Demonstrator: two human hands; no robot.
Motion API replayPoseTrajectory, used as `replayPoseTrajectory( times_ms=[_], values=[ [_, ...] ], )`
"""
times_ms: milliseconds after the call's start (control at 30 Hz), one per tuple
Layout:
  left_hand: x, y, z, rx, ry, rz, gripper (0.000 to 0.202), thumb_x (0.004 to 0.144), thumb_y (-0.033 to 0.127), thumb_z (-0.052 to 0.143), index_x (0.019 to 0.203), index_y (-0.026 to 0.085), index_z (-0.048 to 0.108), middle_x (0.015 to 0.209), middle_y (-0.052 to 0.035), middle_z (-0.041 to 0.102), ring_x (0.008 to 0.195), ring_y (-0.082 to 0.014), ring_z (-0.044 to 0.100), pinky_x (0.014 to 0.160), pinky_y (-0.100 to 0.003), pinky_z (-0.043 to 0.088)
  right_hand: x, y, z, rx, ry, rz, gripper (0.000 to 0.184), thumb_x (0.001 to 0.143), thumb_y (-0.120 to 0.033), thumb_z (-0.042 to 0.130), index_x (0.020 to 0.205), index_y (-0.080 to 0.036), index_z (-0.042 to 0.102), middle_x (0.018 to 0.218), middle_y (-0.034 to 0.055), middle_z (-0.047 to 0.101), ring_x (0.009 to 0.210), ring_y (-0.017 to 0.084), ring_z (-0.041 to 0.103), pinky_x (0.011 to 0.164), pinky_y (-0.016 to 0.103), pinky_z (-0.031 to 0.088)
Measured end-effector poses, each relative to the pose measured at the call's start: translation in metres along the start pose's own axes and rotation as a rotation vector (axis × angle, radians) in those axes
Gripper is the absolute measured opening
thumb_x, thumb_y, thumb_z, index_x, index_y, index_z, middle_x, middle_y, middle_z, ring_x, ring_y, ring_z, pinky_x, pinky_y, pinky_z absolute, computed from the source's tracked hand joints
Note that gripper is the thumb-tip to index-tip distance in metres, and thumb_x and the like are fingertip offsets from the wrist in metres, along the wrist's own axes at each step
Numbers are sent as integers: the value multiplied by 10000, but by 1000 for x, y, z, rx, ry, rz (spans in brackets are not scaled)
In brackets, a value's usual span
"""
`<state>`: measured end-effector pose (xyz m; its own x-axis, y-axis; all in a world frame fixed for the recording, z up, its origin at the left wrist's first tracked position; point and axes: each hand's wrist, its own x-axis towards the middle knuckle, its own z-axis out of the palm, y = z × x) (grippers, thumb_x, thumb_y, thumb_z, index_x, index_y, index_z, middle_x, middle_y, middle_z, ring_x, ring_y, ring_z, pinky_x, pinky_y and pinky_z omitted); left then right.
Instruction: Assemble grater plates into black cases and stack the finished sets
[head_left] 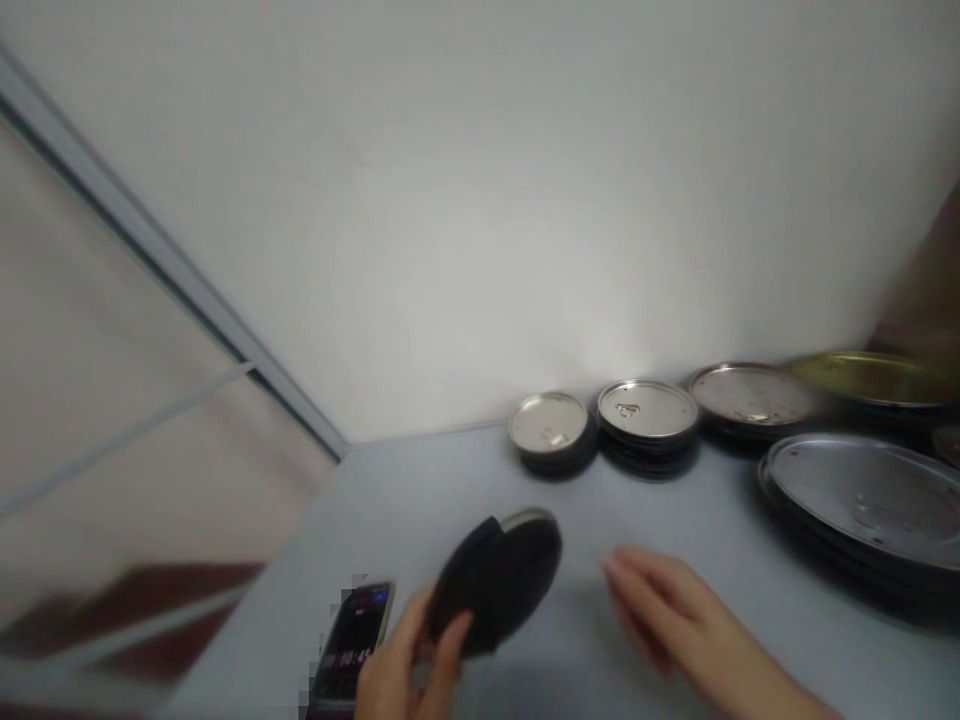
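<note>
My left hand (409, 665) is low in the picture and grips a small stack of round dark lids (499, 580), tilted up off the grey table (420, 490); a silvery rim shows at the stack's top edge. My right hand (667, 610) hovers just to the right of the stack, fingers stretched out toward it and holding nothing. The picture is smeared by motion.
A phone (351, 645) with a lit timer screen lies by my left hand. Along the back wall stand stacks of round metal lids (551, 425) (649, 412) (750, 395), growing larger to the right, with a big stack (870, 490) at the right edge.
</note>
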<state>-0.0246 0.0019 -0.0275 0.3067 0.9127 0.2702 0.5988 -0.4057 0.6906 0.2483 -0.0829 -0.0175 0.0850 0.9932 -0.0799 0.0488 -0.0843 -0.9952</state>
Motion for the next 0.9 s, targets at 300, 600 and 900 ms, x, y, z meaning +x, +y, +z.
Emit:
replayPoseTrajectory(
  times_ms=[300, 600, 900],
  values=[
    [44, 6, 29, -414, -233, -347, 639, 803, 657, 614, 1200, 163, 688, 942, -78, 763, 914, -268, 690, 801, -352, 567, -33, 47, -8, -234, 114, 62, 624, 812, -801, 464, 934, -244, 717, 946, 92, 737, 957, 283, 643, 865, 320, 505],
    [86, -4, 57, -177, -371, -155, 468, 865, 503, 522, 1132, 148, 670, 992, -94, 742, 922, -256, 674, 864, -366, 511, -26, 58, -6, -431, 24, 42, 424, 994, -486, 356, 851, -214, 648, 848, 65, 706, 830, 231, 633, 788, 310, 466],
    [72, -7, 58, 278, -191, 125, 401, 930, 424, 479, 1208, 174, 622, 1060, -106, 669, 922, -267, 649, 896, -474, 523, -2, 36, -7, -580, 64, -41, 333, 1014, -311, 357, 800, -200, 586, 830, 68, 679, 798, 213, 624, 744, 309, 417]
  ],
)
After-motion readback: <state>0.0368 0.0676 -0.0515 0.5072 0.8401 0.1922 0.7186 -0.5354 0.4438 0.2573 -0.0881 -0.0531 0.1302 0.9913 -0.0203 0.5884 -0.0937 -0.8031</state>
